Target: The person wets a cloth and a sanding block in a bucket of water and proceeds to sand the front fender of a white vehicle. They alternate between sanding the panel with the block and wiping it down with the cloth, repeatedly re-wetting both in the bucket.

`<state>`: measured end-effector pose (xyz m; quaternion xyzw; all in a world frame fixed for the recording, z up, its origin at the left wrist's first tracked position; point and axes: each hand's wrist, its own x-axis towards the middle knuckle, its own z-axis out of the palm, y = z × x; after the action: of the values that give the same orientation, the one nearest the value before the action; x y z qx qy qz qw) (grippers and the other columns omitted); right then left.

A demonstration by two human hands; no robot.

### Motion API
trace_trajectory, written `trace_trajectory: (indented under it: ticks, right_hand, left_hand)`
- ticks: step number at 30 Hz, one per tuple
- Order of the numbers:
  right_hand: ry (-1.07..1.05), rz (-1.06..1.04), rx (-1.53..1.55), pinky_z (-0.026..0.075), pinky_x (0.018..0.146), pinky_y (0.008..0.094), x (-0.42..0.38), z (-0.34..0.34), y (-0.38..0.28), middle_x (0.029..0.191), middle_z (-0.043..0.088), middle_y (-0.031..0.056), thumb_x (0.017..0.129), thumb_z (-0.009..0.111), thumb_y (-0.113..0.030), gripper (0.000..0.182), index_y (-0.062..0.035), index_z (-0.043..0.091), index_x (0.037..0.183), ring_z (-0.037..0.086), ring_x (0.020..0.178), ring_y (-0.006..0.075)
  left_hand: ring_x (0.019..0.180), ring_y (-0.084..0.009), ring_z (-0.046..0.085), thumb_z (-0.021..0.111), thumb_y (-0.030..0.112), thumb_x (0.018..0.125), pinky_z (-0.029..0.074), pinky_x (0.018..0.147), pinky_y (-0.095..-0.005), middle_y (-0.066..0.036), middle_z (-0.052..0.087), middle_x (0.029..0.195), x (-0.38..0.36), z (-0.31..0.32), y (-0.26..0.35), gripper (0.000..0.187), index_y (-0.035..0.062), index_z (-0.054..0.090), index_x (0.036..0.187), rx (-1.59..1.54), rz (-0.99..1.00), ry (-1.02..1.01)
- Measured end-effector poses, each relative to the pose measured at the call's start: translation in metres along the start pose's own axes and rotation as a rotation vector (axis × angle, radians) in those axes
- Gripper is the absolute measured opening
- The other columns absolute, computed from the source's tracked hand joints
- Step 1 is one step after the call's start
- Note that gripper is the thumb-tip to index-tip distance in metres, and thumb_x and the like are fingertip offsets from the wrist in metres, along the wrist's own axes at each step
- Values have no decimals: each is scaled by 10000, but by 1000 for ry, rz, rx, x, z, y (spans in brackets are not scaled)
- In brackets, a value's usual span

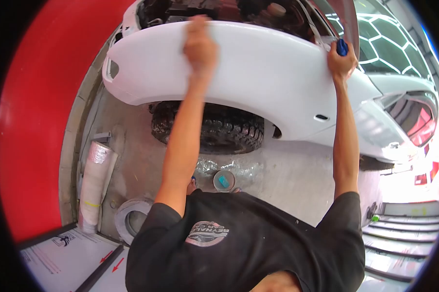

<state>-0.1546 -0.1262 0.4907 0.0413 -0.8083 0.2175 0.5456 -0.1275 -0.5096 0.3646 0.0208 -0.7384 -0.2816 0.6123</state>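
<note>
A white car fender [258,63] spans the view in front of me, above a knobbly black tire [209,127]. My left hand [201,48] is smeared by motion over the fender's upper edge, at the front of the open engine bay [229,10]. Whether it holds anything I cannot tell. At the fender's rear upper corner, beside the windshield, my right hand [342,63] is closed around a small dark blue object [342,47]. Only its top shows above the fingers.
On the floor below the tire stands a round bucket [224,180] with a turquoise block [223,181] in it. A wrapped roll [94,187] and a ring-shaped roll [132,219] are at left by a red wall [29,112]. The car's side mirror [414,117] juts out at right.
</note>
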Motion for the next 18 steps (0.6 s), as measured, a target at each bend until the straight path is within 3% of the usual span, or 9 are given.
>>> trace_trajectory:
  ticks: [2,5,7,9,12,13,15,18]
  right_hand:
    - [-20,-8,5,583,849,415,-2,-1,4,937,782,186,820,798,-325,382,-82,770,1114,769,907,358]
    - [77,-3,71,587,818,423,-3,7,11,938,781,191,814,804,-326,372,-81,778,1093,768,891,371]
    - [108,18,40,592,809,435,-4,6,1,943,779,197,810,792,-329,372,-88,783,1092,765,886,378]
    - [111,38,16,591,800,452,-4,5,-6,943,777,197,808,782,-330,359,-94,782,1080,759,886,391]
    - [81,51,59,587,797,475,-4,1,-7,933,774,193,812,776,-334,334,-97,776,1048,751,885,407]
    - [77,45,80,586,796,478,-4,1,-7,930,774,192,813,775,-336,331,-97,775,1043,750,884,409]
    - [36,22,91,584,794,471,-5,-2,0,939,774,190,817,776,-340,339,-101,772,1057,749,881,409]
    - [21,13,97,584,791,471,-3,-1,6,951,774,191,818,776,-344,347,-103,769,1068,748,881,410]
  left_hand:
    - [1292,-387,634,591,-7,942,504,1111,-479,-226,695,1313,-21,8,61,386,-8,650,1324,-95,362,-109]
    - [1282,-390,637,574,21,981,500,1116,-464,-219,694,1318,-2,-7,7,348,-10,653,1318,-88,375,-124]
    - [1276,-385,642,527,47,1033,499,1116,-448,-208,696,1324,6,-27,-67,318,-2,658,1319,83,146,-61]
    - [1273,-390,642,499,74,1064,496,1116,-439,-204,690,1338,25,-55,-95,317,9,660,1330,124,-70,-97]
    - [1329,-352,619,510,40,1030,500,1113,-431,-202,655,1411,6,-9,-18,367,25,659,1365,56,5,-123]
    - [1337,-357,614,513,2,996,482,1137,-447,-194,667,1399,-8,18,22,395,16,661,1362,-19,201,-66]
    - [1312,-353,633,528,-40,946,473,1158,-465,-188,683,1373,-20,30,102,429,-4,659,1353,-107,423,-168]
    - [1290,-345,649,541,-20,956,487,1147,-456,-202,695,1343,0,14,64,387,-13,670,1320,-123,527,-247]
